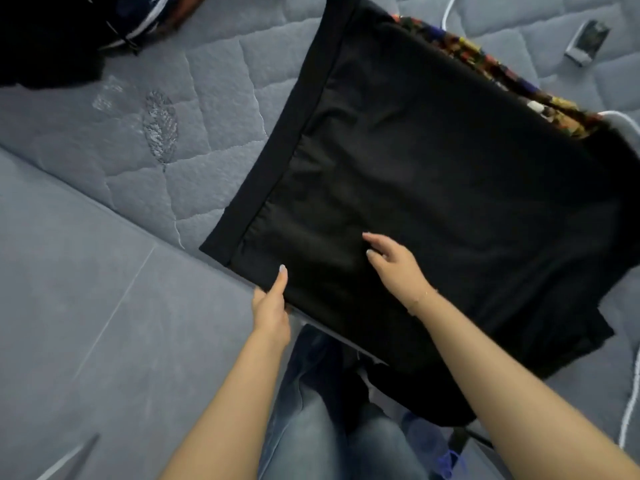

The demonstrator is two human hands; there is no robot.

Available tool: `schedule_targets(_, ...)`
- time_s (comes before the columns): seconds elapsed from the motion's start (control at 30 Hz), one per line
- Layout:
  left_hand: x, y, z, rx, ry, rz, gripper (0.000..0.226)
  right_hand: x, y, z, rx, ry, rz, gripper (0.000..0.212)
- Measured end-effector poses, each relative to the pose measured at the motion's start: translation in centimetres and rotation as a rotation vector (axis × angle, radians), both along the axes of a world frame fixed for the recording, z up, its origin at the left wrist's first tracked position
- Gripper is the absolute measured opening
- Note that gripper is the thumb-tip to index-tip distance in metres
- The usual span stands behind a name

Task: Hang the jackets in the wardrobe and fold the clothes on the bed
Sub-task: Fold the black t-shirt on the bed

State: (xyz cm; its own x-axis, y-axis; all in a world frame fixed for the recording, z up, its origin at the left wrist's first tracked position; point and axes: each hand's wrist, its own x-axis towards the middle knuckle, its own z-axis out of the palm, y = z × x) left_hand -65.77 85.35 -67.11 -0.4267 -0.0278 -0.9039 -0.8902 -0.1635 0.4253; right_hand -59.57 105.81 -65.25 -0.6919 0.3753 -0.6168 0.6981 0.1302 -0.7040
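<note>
A large black garment [433,161] lies spread flat on the grey quilted bed [207,98], its near part hanging over the bed's edge. My left hand [272,306] holds the garment's near left edge, thumb on top and fingers hidden under the cloth. My right hand [391,259] rests on the black cloth a little to the right, fingers loosely bent and holding nothing. A multicoloured patterned cloth [491,64] peeks out from under the garment's far right edge.
A heap of dark clothes [52,32] sits at the top left of the bed. A white cable [623,123] runs along the right side. A small box [587,41] lies at the top right. My legs in blue jeans [329,427] stand against the bed.
</note>
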Motion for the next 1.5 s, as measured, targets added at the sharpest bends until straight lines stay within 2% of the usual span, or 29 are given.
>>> schedule_targets(0.1,3.2,1.4,0.0,-0.006,-0.046,0.006,0.028,8.7,-3.4,1.5,-0.022,0.028,-0.227,0.032)
schedule_targets(0.2,6.0,2.6,0.3,0.001,-0.047,-0.015,0.027,16.7,-3.9,1.9,0.218,0.019,-0.488,0.031)
schedule_targets(0.3,8.5,3.8,0.4,0.004,-0.048,-0.048,0.014,23.7,-2.6,1.6,0.479,-0.084,-0.906,0.038)
schedule_targets(0.33,9.2,4.2,0.4,-0.002,-0.045,-0.051,0.016,25.6,-2.1,1.2,0.481,-0.124,-1.049,0.043)
schedule_targets(0.4,10.4,4.9,0.3,-0.013,-0.033,-0.041,0.023,27.8,-1.5,0.6,0.315,-0.200,-1.236,0.056)
schedule_targets(0.47,11.3,5.6,0.2,-0.031,-0.014,-0.016,0.024,28.3,-1.1,-0.2,0.210,-0.250,-1.226,0.074)
schedule_targets(0.53,11.7,5.9,-0.1,-0.055,0.010,-0.010,0.022,27.7,-0.4,-1.0,0.336,-0.276,-1.110,0.085)
schedule_targets(0.6,11.8,6.0,-0.5,-0.068,0.025,-0.024,0.025,26.7,0.6,-1.8,0.399,-0.318,-0.989,0.087)
schedule_targets(0.63,11.8,5.9,-0.7,-0.070,0.026,-0.039,0.027,26.6,1.2,-2.2,0.385,-0.346,-0.940,0.081)
schedule_targets(0.73,11.6,5.4,-1.1,-0.042,-0.017,-0.044,0.038,28.9,1.8,-2.8,0.296,-0.336,-0.891,0.038)
schedule_targets(0.8,11.7,5.4,-1.2,-0.017,-0.053,-0.028,0.038,32.0,1.4,-2.5,0.257,-0.307,-0.989,0.024)
schedule_targets(0.87,11.8,5.7,-1.1,-0.007,-0.067,-0.007,0.038,34.7,1.2,-2.5,0.191,-0.305,-1.173,0.022)
schedule_targets(0.97,12.1,5.9,-1.0,-0.005,-0.064,0.015,0.042,36.6,1.2,-2.5,0.000,-0.231,-1.555,0.026)
schedule_targets(1.03,12.2,5.8,-0.9,-0.012,-0.050,0.000,0.041,36.5,0.4,-2.7,-0.082,-0.175,-1.595,0.016)
schedule_targets(1.1,12.4,5.6,-0.8,-0.022,-0.031,-0.023,0.041,35.2,-1.6,-2.7,-0.135,-0.130,-1.530,0.027)
schedule_targets(1.23,12.7,4.3,-0.7,-0.043,0.008,-0.058,0.045,30.8,-6.4,-3.0,-0.322,-0.159,-1.373,0.073)
schedule_targets(1.27,12.6,3.9,-0.7,-0.051,0.018,-0.070,0.045,30.0,-7.2,-3.5,-0.319,-0.206,-1.353,0.073)
schedule_targets(1.33,12.1,3.1,-0.7,-0.099,0.065,-0.087,0.041,29.3,-8.0,-4.2,-0.275,-0.315,-1.387,0.052)
schedule_targets(1.4,11.0,2.3,-0.7,-0.196,0.194,-0.073,0.033,29.9,-8.3,-4.2,-0.204,-0.409,-1.421,0.034)
schedule_targets(1.5,9.3,1.9,0.4,-0.267,0.423,-0.137,0.055,31.8,-8.4,-2.7,-0.052,-0.427,-1.430,0.026)
